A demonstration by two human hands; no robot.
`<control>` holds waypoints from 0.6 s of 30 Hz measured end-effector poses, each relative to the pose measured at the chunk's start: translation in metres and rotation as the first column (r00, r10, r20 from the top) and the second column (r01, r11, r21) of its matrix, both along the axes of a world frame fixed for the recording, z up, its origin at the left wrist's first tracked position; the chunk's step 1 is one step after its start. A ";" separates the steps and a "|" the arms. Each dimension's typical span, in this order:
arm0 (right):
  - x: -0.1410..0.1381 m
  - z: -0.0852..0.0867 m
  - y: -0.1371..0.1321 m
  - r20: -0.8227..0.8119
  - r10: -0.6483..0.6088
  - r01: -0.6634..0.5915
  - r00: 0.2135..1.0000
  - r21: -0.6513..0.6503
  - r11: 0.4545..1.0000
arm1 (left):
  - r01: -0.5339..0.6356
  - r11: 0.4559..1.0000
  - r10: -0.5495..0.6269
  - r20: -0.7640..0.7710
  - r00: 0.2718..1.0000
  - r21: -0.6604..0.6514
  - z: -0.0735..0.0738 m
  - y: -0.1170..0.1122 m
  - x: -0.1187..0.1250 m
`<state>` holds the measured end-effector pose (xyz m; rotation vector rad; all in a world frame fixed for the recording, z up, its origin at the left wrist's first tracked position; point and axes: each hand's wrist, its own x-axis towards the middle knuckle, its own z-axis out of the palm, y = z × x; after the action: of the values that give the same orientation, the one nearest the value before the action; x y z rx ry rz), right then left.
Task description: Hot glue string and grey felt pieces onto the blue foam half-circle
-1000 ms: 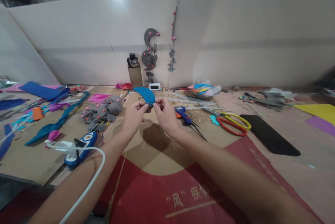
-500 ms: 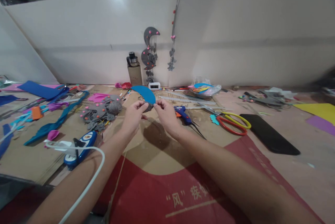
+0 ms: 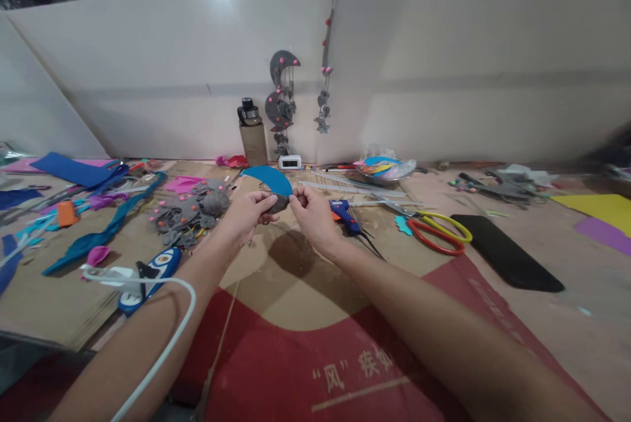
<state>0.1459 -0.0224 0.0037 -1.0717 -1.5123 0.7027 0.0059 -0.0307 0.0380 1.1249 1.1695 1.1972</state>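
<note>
Between my hands, above the cardboard, is a curved felt piece (image 3: 272, 179), blue on its upper part with a dark grey layer along the lower edge. My left hand (image 3: 249, 211) pinches its lower edge with thumb and fingers. The fingertips of my right hand (image 3: 314, 215) close on its right end. Just right of my right hand lies a blue glue gun (image 3: 348, 217). A heap of grey felt pieces and yarn with pink and orange pompoms (image 3: 190, 208) sits left of my left hand.
Scissors with red and yellow handles (image 3: 438, 234) lie near a black phone-like slab (image 3: 507, 251) at right. A bottle (image 3: 253, 139) and small white digital display (image 3: 290, 162) stand by the wall. A white cable (image 3: 185, 317) loops over my left forearm.
The felt piece has tilted and dropped slightly, showing more of its grey layer. My left hand has shifted a little with it; both hands keep their grip.
</note>
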 end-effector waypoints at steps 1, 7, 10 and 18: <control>0.000 0.000 0.000 0.002 -0.002 0.002 1.000 -0.001 1.000 | -0.003 1.000 0.004 0.059 0.998 -0.017 0.001 0.000 0.001; 0.002 0.002 0.001 0.040 -0.012 0.011 0.999 0.016 1.000 | -0.054 0.998 0.056 0.160 0.986 -0.019 0.001 -0.001 0.004; 0.002 0.003 0.001 0.057 -0.002 0.000 0.998 0.033 0.999 | -0.071 0.997 0.072 0.158 0.985 -0.012 -0.001 0.000 0.003; -0.002 -0.003 -0.002 -0.027 0.060 -0.061 0.998 -0.040 0.997 | -0.178 0.982 0.161 0.204 0.966 0.066 -0.004 0.003 0.002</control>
<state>0.1439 -0.0246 0.0010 -1.0472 -1.5188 0.7897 0.0082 -0.0273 0.0337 0.9559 1.0873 1.4671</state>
